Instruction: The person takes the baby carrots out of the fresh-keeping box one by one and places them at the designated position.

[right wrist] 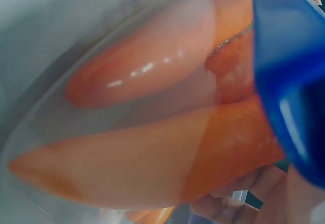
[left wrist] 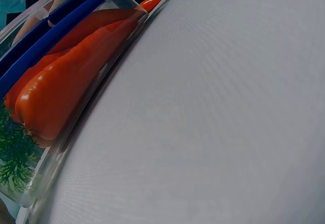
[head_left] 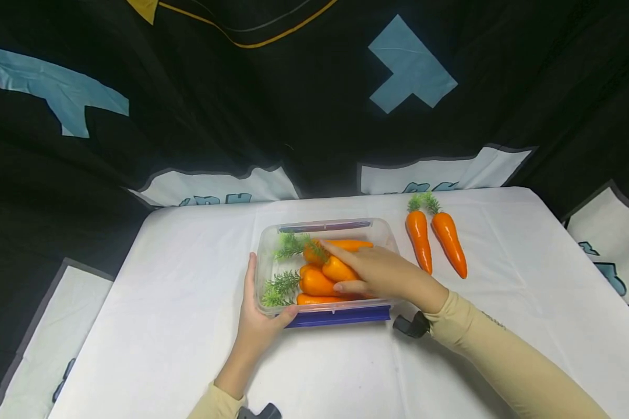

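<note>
A clear plastic container (head_left: 390, 240) with blue clips stands in the middle of the table. Several orange carrots with green leafy tops lie in it, heaped on one another. My left hand (head_left: 258, 326) holds the container's front left corner, thumb at the front rim and fingers along the left wall. Reaching in over the right side, my right hand (head_left: 385, 273) grips an upper carrot (head_left: 338, 269) near its leafy end, between thumb and fingers. The front blue clip (left wrist: 61, 33) hangs unfastened in the left wrist view. In the right wrist view carrots (right wrist: 142, 158) show through the wall.
Two more carrots, one (head_left: 419, 240) beside the other (head_left: 449, 241), lie on the white-covered table (head_left: 178, 302), right of the container. A dark curtain (head_left: 272, 105) with pale blue patches hangs behind the table. Black wrist cameras sit by both sleeves.
</note>
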### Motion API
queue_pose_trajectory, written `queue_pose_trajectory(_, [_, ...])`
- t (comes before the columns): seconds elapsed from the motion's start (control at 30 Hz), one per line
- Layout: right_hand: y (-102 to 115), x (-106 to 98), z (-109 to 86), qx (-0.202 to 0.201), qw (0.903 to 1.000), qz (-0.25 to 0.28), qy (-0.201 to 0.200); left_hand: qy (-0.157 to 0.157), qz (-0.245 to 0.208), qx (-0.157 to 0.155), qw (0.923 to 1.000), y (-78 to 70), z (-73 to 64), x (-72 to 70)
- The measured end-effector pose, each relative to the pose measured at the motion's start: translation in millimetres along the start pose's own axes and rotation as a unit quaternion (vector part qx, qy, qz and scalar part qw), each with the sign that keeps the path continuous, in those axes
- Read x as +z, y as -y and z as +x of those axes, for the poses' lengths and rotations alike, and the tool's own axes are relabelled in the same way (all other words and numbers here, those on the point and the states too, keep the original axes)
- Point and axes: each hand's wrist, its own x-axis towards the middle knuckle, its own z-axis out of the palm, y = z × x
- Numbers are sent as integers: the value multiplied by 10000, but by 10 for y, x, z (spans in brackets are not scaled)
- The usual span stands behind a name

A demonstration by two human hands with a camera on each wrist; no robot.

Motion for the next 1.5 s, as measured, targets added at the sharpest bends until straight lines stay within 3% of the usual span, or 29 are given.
queue_pose_trajectory(0.37, [-1,-30,-7,246,9967,-62,-768,-8,12,14,10000,6,11,-3])
queue_pose_trajectory(0.63, [48,-97,-40,326,9868,367,-1543,-54,-24,52,10000,9,11,-2])
queue_pose_trajectory(0.83, [99,-173,-91,429,9745,641,-2107,-54,-77,80,9999,1,11,5])
queue_pose_trajectory(1.07, [103,-233,-163,169,9566,553,-2856,-50,-71,135,9999,14,5,0])
queue_pose_trajectory(1.23, [79,-275,-233,35,9481,590,-3125,-53,-25,92,9999,19,6,-7])
queue_pose_trajectory(1.5, [-61,-315,-421,251,9353,725,-3455,-37,25,39,10000,23,4,-9])
